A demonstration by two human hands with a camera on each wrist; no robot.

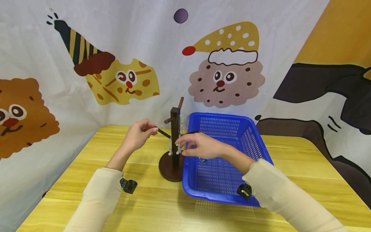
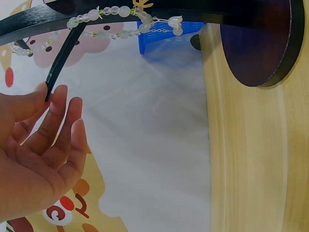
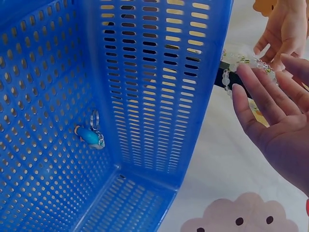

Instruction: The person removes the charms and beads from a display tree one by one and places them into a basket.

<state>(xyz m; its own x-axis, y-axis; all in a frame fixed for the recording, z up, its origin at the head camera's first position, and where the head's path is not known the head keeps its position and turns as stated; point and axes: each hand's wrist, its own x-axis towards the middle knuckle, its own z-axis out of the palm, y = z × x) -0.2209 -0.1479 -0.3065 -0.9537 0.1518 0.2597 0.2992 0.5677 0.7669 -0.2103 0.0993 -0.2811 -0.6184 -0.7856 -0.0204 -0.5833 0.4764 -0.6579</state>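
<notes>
Near the table's middle stands a dark wooden peg stand (image 1: 175,138) with a round base (image 1: 171,167). My left hand (image 1: 139,133) pinches the tip of its lower left peg (image 2: 63,58) between thumb and index finger. A bracelet (image 2: 116,10) of clear, white and green beads, with a white flower-like charm (image 2: 175,22), hangs around that peg close to the post. On the post's other side, my right hand (image 1: 205,145) reaches over the basket, its fingers (image 3: 263,94) mostly straight beside the beads. Whether they touch them is unclear.
A blue plastic basket (image 1: 220,195) stands right of the stand, close against its base. Inside it lies a keychain with a blue charm (image 3: 89,136). More beaded strands (image 1: 181,122) hang higher on the stand. Behind the wooden table (image 1: 145,206) hangs a cartoon-printed cloth (image 1: 171,83).
</notes>
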